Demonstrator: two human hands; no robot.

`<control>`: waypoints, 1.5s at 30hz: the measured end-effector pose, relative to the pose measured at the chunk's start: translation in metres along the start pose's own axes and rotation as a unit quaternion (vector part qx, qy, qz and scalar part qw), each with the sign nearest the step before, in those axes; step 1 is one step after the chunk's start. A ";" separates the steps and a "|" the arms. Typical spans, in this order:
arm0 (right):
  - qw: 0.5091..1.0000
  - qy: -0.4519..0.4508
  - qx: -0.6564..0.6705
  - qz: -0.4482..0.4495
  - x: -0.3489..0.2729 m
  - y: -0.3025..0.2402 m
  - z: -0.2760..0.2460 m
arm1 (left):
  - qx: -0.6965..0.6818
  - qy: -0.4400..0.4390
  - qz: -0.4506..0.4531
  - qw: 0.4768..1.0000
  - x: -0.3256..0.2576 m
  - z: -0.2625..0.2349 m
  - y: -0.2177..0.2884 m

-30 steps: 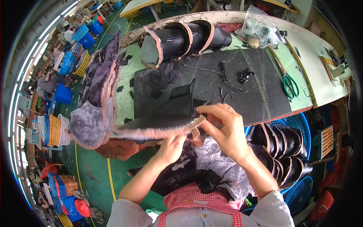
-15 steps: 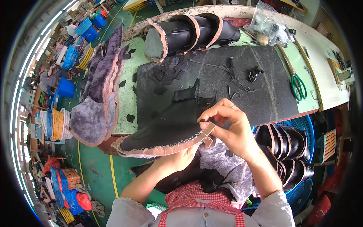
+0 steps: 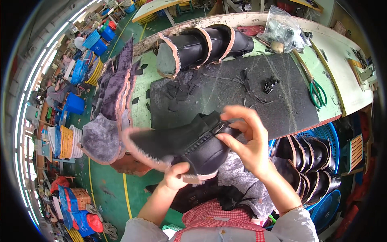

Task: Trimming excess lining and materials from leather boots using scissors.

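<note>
A black boot upper [image 3: 189,147] with a side zip and a pale, zigzag-stitched lower edge is held in the air before me. My left hand [image 3: 176,176] grips it by that edge, thumb on top. At the zip's upper end, my right hand [image 3: 252,141] has thumb and index finger around the collar; whether they pinch the zip pull is hard to see. The toe end on the left is smeared by motion. Grey fleecy material [image 3: 250,181] lies on my lap, below the upper.
Nested black uppers [image 3: 189,48] lie at the bench's far side. Fur-lined pieces [image 3: 100,137] hang over its left end. Black scraps [image 3: 181,86] and green-handled scissors [image 3: 317,94] rest on the bench. A blue basket [image 3: 331,139] at right holds more uppers.
The boot upper has turned so its zipped side faces up. My left hand has come out from underneath onto its lower edge; my right hand has moved from that edge to the zip's top.
</note>
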State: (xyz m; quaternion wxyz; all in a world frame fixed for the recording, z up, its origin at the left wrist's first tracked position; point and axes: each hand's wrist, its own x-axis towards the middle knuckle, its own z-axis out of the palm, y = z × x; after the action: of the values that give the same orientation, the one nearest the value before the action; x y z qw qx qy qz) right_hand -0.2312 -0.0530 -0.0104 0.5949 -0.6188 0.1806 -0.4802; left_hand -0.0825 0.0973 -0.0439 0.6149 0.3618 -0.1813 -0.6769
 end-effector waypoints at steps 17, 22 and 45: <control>0.997 -0.025 -0.071 0.003 -0.005 -0.011 -0.050 | 0.263 0.111 0.290 0.913 0.066 0.039 0.049; 0.797 0.162 -0.581 -0.041 0.053 0.011 -0.201 | 0.399 0.035 0.280 0.872 0.083 0.031 0.089; 0.953 -0.077 -0.294 0.018 0.030 -0.041 -0.102 | 0.529 -0.056 0.214 0.819 0.072 0.037 0.084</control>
State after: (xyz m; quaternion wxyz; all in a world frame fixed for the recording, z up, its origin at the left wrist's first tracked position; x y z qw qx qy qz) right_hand -0.3139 -0.1250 0.0212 0.4073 -0.7982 0.2781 -0.3459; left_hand -0.0489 0.0056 0.0201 0.4468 0.5452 -0.6186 -0.3471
